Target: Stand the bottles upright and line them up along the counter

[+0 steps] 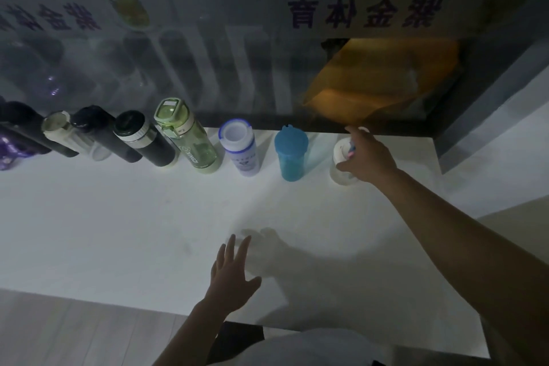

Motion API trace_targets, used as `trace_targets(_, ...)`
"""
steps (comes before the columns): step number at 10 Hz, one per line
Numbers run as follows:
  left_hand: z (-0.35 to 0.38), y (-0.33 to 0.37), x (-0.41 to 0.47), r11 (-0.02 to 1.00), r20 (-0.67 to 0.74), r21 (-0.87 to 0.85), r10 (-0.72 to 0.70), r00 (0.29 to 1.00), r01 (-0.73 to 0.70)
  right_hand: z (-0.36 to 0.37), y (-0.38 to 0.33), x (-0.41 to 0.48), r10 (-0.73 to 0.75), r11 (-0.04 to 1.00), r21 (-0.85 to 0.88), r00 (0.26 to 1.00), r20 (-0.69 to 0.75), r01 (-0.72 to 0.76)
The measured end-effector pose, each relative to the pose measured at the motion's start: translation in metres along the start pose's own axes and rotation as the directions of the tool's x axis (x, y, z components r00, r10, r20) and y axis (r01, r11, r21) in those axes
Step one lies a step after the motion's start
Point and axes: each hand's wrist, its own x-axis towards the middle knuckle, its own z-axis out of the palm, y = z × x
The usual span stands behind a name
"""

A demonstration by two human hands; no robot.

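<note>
Several bottles stand upright in a row along the back of the white counter [118,232]. From the left come dark bottles [26,134], a cream-capped one [59,131], a black one [118,145], a black flask with a steel band [145,140], a green clear bottle [187,137], a white bottle with a blue rim [240,148] and a blue cup [291,154]. At the right end stands a clear white-lidded bottle [341,172], with my right hand [368,157] wrapped around its top and side. My left hand [231,276] hovers flat over the counter's front, fingers spread, holding nothing.
A glass pane [267,68] with dark printed characters rises directly behind the bottle row. Something orange [386,74] shows through it on the right. The counter ends near the right, where a grey wall panel [490,116] begins. Pale floor [59,330] lies below the front edge.
</note>
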Motion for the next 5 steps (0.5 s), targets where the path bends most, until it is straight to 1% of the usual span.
trace_targets(1,-0.006,0.0,-0.002,1.0,0.004,0.001,0.008,1.0,-0.008,-0.002,-0.001,-0.003,0.007,1.0,0.014,1.0,0.001,-0.007)
trace_targets(2,-0.015,-0.003,-0.003,1.0,0.0,0.008,0.026,1.0,-0.026,-0.003,-0.006,-0.013,0.028,1.0,-0.014,0.998,-0.059,-0.029)
trace_targets(3,-0.029,-0.007,-0.001,0.998,-0.011,0.025,0.054,0.998,-0.054,-0.001,-0.013,-0.031,0.009,0.999,-0.029,0.991,-0.136,-0.013)
trace_targets(4,-0.044,-0.013,-0.005,0.996,-0.031,0.034,0.079,0.996,-0.078,-0.001,-0.03,-0.062,-0.034,0.998,-0.049,0.98,-0.198,0.025)
trace_targets(5,-0.062,-0.026,-0.012,0.99,-0.052,0.041,0.136,0.989,-0.134,0.015,-0.054,-0.103,-0.056,0.997,-0.066,0.972,-0.228,0.041)
